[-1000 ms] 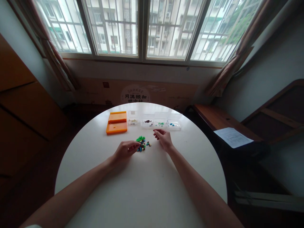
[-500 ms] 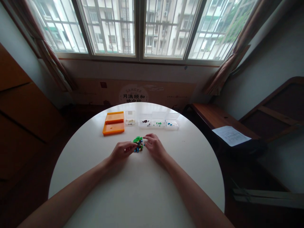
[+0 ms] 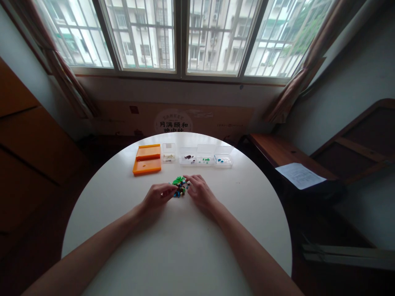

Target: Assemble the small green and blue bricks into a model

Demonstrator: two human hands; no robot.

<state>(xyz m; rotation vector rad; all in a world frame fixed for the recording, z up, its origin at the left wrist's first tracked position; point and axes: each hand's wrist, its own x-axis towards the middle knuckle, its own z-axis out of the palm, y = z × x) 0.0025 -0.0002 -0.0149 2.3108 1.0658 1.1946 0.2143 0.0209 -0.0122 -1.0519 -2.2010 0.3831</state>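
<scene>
the round white bench (image 3: 182, 246) is cut off at the bottom. clear plastic boxes (image 3: 205, 165), their see-through edges hard to trace, stand right of an orange tray (image 3: 152, 166). left hand (image 3: 158, 195) curled, right hand (image 3: 200, 190) bent: i cannot tell whether these 2 grip anything. between them, partly hidden, lies a pile of small coloured pieces (image 3: 179, 190).

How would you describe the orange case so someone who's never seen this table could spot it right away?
Start at the round white table in front of the window. Toward its far edge, beyond the left hand, the orange case lies just left of a row of clear boxes. It is the only opaque orange container there; its neighbours are see-through.
</scene>
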